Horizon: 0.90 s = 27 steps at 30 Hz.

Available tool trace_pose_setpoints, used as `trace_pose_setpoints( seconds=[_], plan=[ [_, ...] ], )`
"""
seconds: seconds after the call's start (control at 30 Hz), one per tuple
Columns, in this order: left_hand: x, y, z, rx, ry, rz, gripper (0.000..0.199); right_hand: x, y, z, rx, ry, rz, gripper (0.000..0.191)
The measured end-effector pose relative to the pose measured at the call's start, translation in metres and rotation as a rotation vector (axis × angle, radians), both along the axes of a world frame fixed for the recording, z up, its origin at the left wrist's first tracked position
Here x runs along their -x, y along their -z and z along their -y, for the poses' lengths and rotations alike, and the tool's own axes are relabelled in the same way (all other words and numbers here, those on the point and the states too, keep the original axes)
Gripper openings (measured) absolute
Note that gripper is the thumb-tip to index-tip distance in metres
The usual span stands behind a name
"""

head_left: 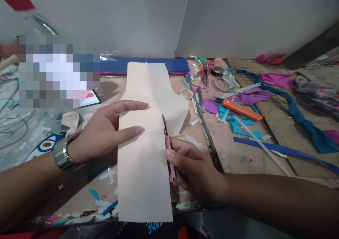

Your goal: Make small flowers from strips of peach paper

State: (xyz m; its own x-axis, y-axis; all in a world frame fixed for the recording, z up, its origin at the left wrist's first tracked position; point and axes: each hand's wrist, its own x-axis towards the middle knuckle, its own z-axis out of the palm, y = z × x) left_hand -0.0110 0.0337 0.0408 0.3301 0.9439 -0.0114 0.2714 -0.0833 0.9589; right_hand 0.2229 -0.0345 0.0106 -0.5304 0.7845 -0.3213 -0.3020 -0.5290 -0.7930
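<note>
Cream sheet (143, 182), apparently thin, sits centrally, its near end reaching past the front edge of the table (79, 196); if it sags or slips, the pink-handled scissors (167, 143) at its right side could stray and cut raggedly; the right hand (193, 165) is closed around them; the left hand (103, 129) rests a spread thumb and forefinger on top; its other fingers are hidden, so its grip cannot be told.

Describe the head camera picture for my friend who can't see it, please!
A person's left hand holds a long cream sheet while their right hand holds pink-handled scissors against it. To the right, an orange cutter lies among colourful scraps.
</note>
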Motion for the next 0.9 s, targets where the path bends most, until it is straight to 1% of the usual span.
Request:
trace_pose_setpoints(
  seconds=[0.1,0.3,0.43,0.6,0.77,0.9],
  plan=[
    [0.0005,0.0012,0.0001,-0.027,0.005,-0.001,0.051,0.0003,-0.0010,0.0002,0.027,0.014,0.009,0.040],
    [0.0003,0.0002,0.0004,-0.004,0.001,-0.017,0.058,-0.0008,0.0007,0.0019,0.069,0.027,0.033,0.043],
    [0.0015,-0.0011,0.0003,-0.010,0.028,-0.047,0.061,0.0002,0.0008,0.0021,0.077,0.037,0.027,0.043],
    [0.0020,-0.0005,0.0005,-0.017,0.033,-0.028,0.056,0.0007,-0.0006,0.0008,0.062,0.026,0.012,0.042],
    [0.0019,0.0004,0.0014,0.036,0.052,-0.007,0.057,-0.0002,-0.0002,-0.0002,0.041,0.018,0.021,0.042],
    [0.0033,0.0010,0.0009,-0.001,0.085,-0.014,0.055,-0.0002,-0.0005,0.0004,0.033,0.015,0.012,0.039]
  ],
)
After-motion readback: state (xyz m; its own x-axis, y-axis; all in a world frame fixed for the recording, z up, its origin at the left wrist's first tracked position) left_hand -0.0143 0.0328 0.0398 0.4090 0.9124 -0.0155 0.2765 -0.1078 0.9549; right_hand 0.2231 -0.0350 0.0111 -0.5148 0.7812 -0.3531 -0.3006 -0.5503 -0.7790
